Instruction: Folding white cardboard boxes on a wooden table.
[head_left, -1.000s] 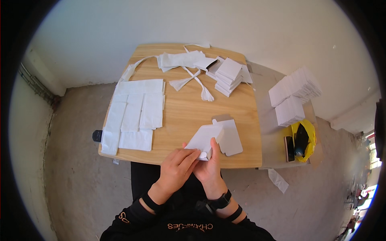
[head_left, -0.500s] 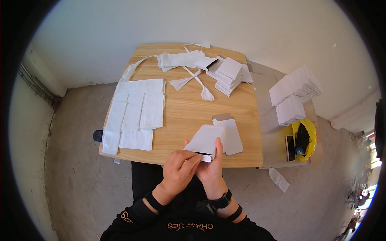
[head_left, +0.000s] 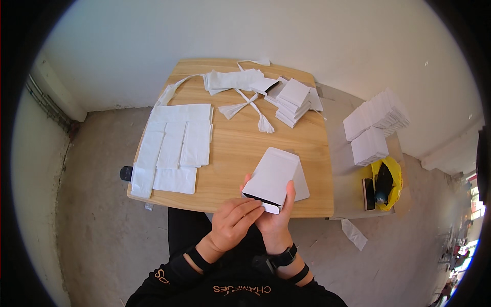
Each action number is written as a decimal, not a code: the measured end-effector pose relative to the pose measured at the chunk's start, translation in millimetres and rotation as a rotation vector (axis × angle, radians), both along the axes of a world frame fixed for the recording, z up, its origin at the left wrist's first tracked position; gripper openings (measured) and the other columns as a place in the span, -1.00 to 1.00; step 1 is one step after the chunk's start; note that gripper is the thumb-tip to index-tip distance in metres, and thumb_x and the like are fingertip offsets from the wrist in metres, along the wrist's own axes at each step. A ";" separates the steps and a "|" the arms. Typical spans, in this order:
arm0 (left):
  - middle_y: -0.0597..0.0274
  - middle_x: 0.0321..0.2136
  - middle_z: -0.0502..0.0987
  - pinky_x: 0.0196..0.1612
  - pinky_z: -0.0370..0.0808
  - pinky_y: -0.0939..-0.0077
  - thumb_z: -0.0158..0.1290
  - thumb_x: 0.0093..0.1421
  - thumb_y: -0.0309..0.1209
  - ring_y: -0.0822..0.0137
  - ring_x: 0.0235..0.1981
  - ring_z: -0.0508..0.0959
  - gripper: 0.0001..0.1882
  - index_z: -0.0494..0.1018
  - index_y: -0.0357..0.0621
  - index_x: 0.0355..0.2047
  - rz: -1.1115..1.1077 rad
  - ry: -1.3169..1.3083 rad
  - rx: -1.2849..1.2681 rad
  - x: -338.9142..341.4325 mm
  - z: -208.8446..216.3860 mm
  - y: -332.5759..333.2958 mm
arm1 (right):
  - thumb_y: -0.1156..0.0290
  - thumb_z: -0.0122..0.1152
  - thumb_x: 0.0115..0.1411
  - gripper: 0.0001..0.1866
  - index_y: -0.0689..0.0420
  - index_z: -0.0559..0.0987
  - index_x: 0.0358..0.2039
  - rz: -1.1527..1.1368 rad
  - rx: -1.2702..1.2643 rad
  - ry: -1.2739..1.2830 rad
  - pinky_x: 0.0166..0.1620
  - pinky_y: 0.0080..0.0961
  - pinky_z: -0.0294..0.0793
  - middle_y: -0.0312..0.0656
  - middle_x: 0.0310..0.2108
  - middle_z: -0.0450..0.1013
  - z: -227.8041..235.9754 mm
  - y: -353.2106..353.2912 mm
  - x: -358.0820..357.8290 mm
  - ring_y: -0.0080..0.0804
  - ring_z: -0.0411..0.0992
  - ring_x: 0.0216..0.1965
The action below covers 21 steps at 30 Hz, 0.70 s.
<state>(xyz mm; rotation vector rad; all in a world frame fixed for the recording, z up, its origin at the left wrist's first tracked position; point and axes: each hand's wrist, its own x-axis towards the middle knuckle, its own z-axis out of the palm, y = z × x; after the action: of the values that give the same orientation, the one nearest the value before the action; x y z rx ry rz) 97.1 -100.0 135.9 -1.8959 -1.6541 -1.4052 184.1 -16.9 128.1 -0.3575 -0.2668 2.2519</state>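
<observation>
A flat white cardboard box (head_left: 273,174) is in my right hand (head_left: 274,221), which cradles it from below with the thumb along its right side and fingertips showing at its left edge. Its near end gapes, showing a dark inside, and a small white flap (head_left: 271,209) sticks out there. My left hand (head_left: 234,224) has its fingers closed together at that flap; the thumb is mostly hidden. Partly behind the box, a flat white card piece (head_left: 303,188) lies on the wooden table (head_left: 235,148).
Folded white pouches (head_left: 174,143) lie in overlapping rows at the table's left. White strips (head_left: 235,79) and a pile of white boxes (head_left: 294,100) occupy the far side. A side surface at right bears stacked white boxes (head_left: 371,143), a phone (head_left: 368,194) and a yellow bag (head_left: 394,184) with a bottle.
The box has turned so its broad face shows more, and it now covers more of the card piece. The dark gap at its near end looks wider.
</observation>
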 end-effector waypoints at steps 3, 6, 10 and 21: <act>0.28 -0.30 0.52 -0.31 0.45 0.44 0.10 -0.20 -0.56 0.26 -0.30 0.53 -0.66 0.55 -0.12 -0.31 0.042 0.043 -0.002 -3.5 0.0 -3.1 | -0.20 -0.09 0.15 -0.27 0.15 0.25 0.11 0.032 0.015 0.021 0.04 -0.06 0.34 -0.01 -0.06 0.34 -1.6 -1.0 -0.9 -0.08 0.33 0.00; 0.32 -0.31 0.50 -0.32 0.41 0.45 0.13 -0.21 -0.54 0.28 -0.31 0.50 -0.64 0.55 -0.07 -0.30 0.085 0.030 0.012 -6.0 -5.6 -1.6 | -0.22 -0.10 0.15 -0.26 0.15 0.25 0.11 0.054 -0.004 0.052 0.03 -0.08 0.34 -0.02 -0.05 0.34 -0.6 -3.3 -4.0 -0.08 0.33 -0.01; 0.35 -0.33 0.48 -0.31 0.36 0.44 0.19 -0.23 -0.53 0.30 -0.32 0.47 -0.62 0.55 -0.01 -0.29 0.131 -0.020 0.028 -9.7 -11.5 -1.7 | -0.23 -0.10 0.14 -0.26 0.12 0.26 0.12 0.091 -0.052 0.078 0.01 -0.13 0.35 -0.03 -0.04 0.34 -3.2 -3.8 -5.3 -0.06 0.33 -0.03; 0.36 -0.32 0.44 -0.23 0.30 0.38 0.21 -0.16 -0.51 0.29 -0.31 0.43 -0.65 0.54 0.07 -0.29 0.119 -0.043 -0.088 -8.5 -0.9 -5.6 | -0.17 -0.08 0.17 -0.31 0.10 0.25 0.12 0.194 0.006 -0.014 0.00 -0.14 0.36 -0.06 -0.02 0.33 -1.4 1.3 -1.9 -0.09 0.33 -0.02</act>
<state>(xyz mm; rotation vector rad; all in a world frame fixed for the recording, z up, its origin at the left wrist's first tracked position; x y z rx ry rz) 88.6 -105.6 135.0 -1.7906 -1.8448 -1.3565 182.2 -15.6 126.6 -0.3570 -0.3283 2.4393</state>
